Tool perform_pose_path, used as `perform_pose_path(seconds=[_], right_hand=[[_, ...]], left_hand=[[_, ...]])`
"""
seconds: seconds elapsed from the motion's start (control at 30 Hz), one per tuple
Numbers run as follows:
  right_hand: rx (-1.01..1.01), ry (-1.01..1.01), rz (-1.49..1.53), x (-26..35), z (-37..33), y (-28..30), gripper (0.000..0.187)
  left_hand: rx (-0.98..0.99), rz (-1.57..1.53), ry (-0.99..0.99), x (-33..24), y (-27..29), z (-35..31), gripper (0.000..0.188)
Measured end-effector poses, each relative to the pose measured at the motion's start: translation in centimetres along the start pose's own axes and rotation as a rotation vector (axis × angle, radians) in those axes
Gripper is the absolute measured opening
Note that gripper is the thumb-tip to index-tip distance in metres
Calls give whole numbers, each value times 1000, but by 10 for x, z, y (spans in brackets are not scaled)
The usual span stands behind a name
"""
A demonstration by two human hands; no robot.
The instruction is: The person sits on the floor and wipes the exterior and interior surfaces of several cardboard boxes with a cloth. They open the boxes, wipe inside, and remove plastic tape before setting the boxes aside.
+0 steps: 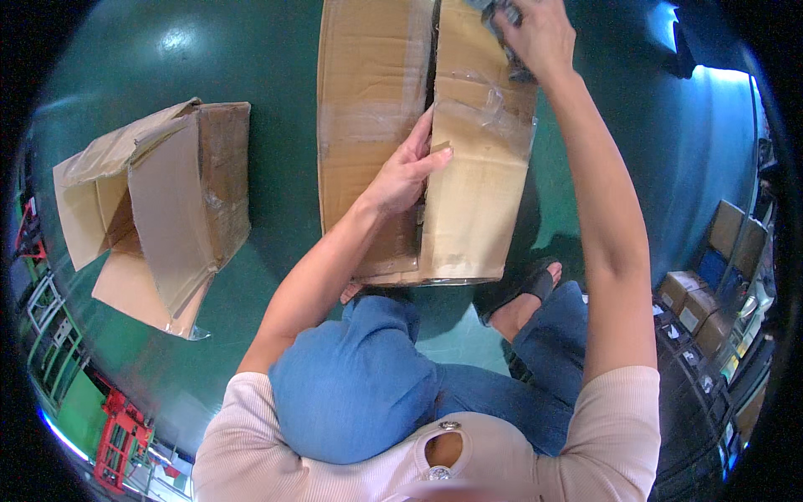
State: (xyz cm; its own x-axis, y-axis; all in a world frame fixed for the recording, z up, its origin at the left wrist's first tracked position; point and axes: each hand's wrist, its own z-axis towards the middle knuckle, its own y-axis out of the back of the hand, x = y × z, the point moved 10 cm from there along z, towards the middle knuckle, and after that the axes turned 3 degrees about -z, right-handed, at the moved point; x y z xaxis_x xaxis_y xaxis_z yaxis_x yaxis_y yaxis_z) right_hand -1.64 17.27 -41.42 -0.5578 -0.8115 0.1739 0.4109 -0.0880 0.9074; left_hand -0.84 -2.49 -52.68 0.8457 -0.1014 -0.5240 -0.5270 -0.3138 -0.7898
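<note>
- Carton lies on grn floor straight ahead of me, long axis running away from me; far end's cut off by top of view.
- L hand is at the slot btwn L flap & R flap, approx mid visible length: thumb atop R flap, fingers tucked in slot, so grip's pinched on that edge; fingertips hidden.
- R hand is farther out, by R flap's outer edge, fingers curled round a dark grey-blue thing; can't tell exact kind.
- Slot runs along the long axis; L hand's nearer it & me, R hand's off to its R.
- 2nd box, flaps open, sits well to L, apart from both hands.
</note>
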Motion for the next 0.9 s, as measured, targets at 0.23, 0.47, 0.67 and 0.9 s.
perform_pose_path(seconds=[0.23,0.47,0.67,0.9], right_hand=[[512,232,288,111,-211,52,41],[92,290,176,60,-143,55,34],[-96,47,-31,5,-47,10,32],[271,205,241,90,-220,83,30]], left_hand=[[-167,-90,70,13,13,-2,63],[-69,-106,-30,-1,9,11,57],[-112,-103,64,5,10,13,49],[-53,-178,-5,6,6,14,48]])
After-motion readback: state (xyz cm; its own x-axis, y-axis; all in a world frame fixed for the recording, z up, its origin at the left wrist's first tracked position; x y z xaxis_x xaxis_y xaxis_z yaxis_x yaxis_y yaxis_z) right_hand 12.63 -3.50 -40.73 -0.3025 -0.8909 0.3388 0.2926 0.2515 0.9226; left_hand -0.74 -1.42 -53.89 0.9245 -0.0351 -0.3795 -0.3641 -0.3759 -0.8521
